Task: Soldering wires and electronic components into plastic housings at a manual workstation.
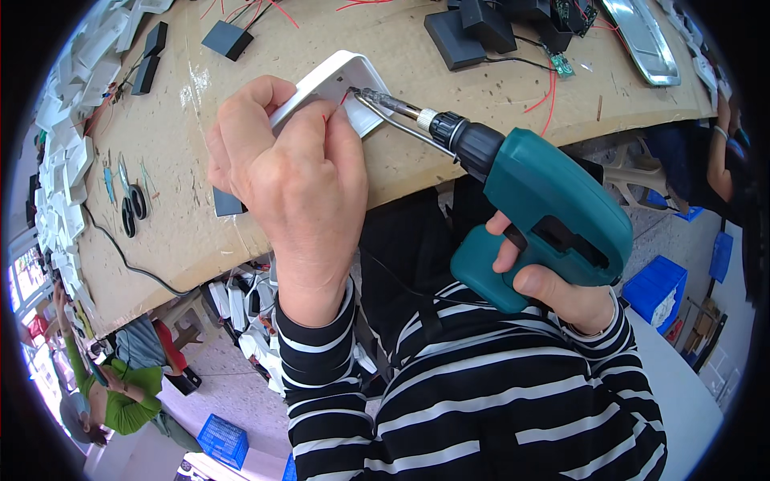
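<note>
Fingers of left hand: clamped on white plastic housing at desk edge; light, rigid, slick shell, best gripped by rim. Right hand: wrapped around teal cordless screwdriver, bit in housing.

The casing under the left hand looks like smooth white plastic with a faint sheen. At three o'clock from it, the drill in the right hand has a matt teal plastic body, a black ribbed chuck and a shiny bare-metal bit. The bench top is rough, dull brown board, scuffed and taped. At one o'clock lies a glossy metal tray. The sleeves are soft striped knit cloth.
</note>
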The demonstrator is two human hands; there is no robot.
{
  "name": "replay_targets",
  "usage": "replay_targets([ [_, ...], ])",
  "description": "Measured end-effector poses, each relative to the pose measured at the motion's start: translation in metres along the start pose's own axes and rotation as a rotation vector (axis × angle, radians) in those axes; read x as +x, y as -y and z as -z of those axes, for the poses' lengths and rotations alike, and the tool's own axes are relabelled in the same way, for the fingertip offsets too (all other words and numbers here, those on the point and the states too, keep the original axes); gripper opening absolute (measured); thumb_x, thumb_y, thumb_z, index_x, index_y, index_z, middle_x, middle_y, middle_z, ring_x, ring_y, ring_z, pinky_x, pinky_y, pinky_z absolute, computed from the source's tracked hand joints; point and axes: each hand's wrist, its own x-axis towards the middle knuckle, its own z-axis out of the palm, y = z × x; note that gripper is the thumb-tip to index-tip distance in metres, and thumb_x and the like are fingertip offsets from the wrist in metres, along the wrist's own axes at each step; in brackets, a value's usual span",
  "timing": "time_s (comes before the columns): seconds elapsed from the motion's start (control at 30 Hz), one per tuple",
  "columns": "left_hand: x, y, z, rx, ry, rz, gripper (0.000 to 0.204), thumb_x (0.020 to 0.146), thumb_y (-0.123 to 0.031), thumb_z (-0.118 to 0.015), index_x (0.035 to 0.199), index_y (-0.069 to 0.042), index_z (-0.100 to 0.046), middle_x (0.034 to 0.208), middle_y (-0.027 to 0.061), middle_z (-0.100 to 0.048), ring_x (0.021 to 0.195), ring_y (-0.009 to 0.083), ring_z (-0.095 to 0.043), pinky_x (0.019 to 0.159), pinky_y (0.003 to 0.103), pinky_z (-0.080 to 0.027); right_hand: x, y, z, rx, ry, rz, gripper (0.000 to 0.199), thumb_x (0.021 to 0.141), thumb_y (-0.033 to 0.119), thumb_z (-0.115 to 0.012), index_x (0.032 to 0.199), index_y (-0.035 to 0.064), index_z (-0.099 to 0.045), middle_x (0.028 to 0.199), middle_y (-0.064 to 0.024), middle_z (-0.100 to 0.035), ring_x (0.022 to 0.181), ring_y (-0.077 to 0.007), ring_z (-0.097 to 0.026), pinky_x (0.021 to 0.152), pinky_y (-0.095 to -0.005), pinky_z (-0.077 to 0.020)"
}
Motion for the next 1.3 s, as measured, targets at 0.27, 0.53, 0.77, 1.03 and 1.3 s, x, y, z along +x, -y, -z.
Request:
replay_targets([
  [0.27, 0.0, 0.0, 0.0, 0.0, -0.002, -0.011, 0.005, 0.065, -0.005, -0.067, 0.07, -0.005, -0.068, 0.095, 0.0059, -0.055, 0.089, 0.0248, -0.049, 0.08, 0.036, -0.031, 0.003, -0.004, -0.002, 0.015, -0.029, 0.039, 0.039, 0.075, 0.008, -0.077, 0.109, -0.0024, -0.06, 0.087, -0.0074, -0.066, 0.079, -0.0128, -0.064, 0.071, -0.0257, -0.0536],
  [0.53, 0.0, -0.001, 0.001, 0.01, 0.013, 0.011, 0.006, 0.065, -0.005, -0.067, 0.071, -0.005, -0.068, 0.096, 0.0053, -0.055, 0.089, 0.0247, -0.049, 0.08, 0.037, -0.031, -0.004, 0.001, 0.005, -0.181, 0.046, -0.078, 0.042, 0.08, 0.015, -0.074, 0.114, 0.0026, -0.053, 0.098, -0.0056, -0.057, 0.081, -0.0119, -0.057, 0.074, -0.026, -0.048],
  [0.77, 0.0, -0.001, 0.001, 0.024, 0.012, -0.002, 0.006, 0.066, -0.005, -0.066, 0.071, -0.006, -0.068, 0.096, 0.0051, -0.055, 0.09, 0.0246, -0.049, 0.079, 0.037, -0.031, -0.003, 0.001, -0.002, -0.215, -0.062, -0.022, 0.047, 0.07, 0.013, -0.082, 0.109, -0.0024, -0.059, 0.088, -0.0057, -0.062, 0.076, -0.01, -0.063, 0.065, -0.0218, -0.0535],
  [1.03, 0.0, -0.001, 0.0, 0.022, 0.004, -0.013, 0.005, 0.066, -0.005, -0.066, 0.071, -0.006, -0.068, 0.096, 0.005, -0.055, 0.09, 0.0245, -0.048, 0.08, 0.037, -0.03, -0.003, 0.002, -0.005, -0.217, -0.092, -0.02, 0.047, 0.069, 0.019, -0.082, 0.105, -0.0025, -0.061, 0.087, -0.0056, -0.059, 0.071, -0.0095, -0.061, 0.062, -0.0202, -0.0526],
  [1.3, 0.0, 0.0, 0.0, 0.016, 0.0, 0.001, 0.003, 0.066, -0.006, -0.067, 0.069, -0.005, -0.068, 0.096, 0.0055, -0.055, 0.09, 0.0247, -0.049, 0.08, 0.037, -0.031, -0.005, 0.001, -0.003, -0.26, -0.082, 0.003, 0.046, 0.069, 0.018, -0.082, 0.105, -0.0025, -0.062, 0.088, -0.0057, -0.06, 0.07, -0.0096, -0.062, 0.062, -0.0204, -0.0527],
])
